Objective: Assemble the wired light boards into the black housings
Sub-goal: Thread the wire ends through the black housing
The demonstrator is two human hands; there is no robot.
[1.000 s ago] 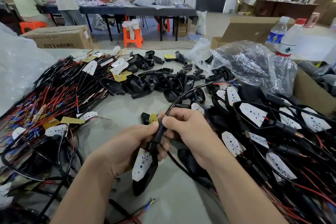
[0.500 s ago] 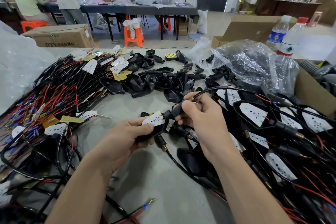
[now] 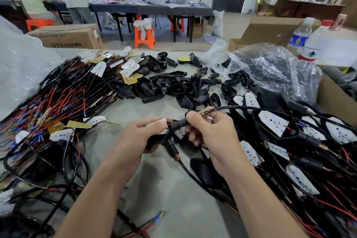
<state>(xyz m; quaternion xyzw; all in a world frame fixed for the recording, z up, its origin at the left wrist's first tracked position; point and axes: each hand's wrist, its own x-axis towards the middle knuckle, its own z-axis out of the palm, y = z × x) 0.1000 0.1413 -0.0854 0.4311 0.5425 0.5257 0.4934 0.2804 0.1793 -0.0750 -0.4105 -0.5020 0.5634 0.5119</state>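
My left hand [image 3: 139, 137] grips a black housing [image 3: 154, 140] with a white light board [image 3: 157, 123] lying in it, thumb on the board. My right hand [image 3: 210, 131] pinches the housing's black stem [image 3: 178, 123] and the black cable [image 3: 228, 109] that runs out of it to the right. Loose wired light boards [image 3: 63, 98] with red and black leads are heaped at the left. Empty black housings [image 3: 173, 87] lie in the middle. Finished units [image 3: 274, 123] are piled at the right.
A clear plastic bag [image 3: 274, 69] with more black parts lies at the back right, beside two water bottles [image 3: 311, 44] and an open cardboard box [image 3: 336, 100]. A second stem with a brass tip [image 3: 172, 149] lies under my hands. People work at a far table [image 3: 150, 8].
The housing went from hanging upright in my left hand to lying level, board up. My right hand slid along the cable, which now stretches out to the right.
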